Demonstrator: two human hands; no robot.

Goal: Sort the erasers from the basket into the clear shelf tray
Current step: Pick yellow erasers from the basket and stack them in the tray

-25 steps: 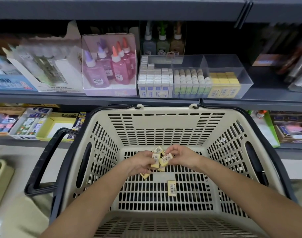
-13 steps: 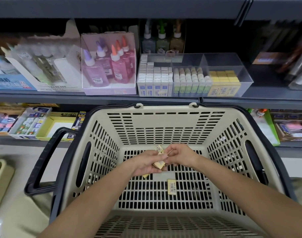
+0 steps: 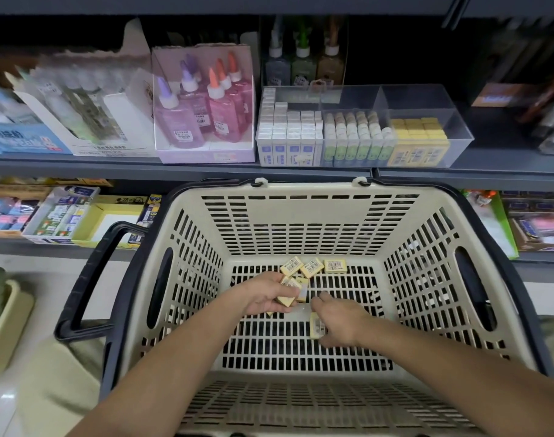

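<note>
Head view, left hand (image 3: 264, 296) gripping barcode-labelled erasers (image 3: 289, 291); basket (image 3: 282, 216)

We stretch both bare forearms forward and down, wrists near each other. Our left hand (image 3: 268, 294) curls round a few erasers (image 3: 290, 291). Our right hand (image 3: 342, 321), palm down, touches a single eraser (image 3: 317, 324) with bent fingers; whether it pinches is unclear.

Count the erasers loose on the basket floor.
4: three erasers at the far end of the basket floor, one at the right hand. The left hand holds several more; some may be hidden.
</note>
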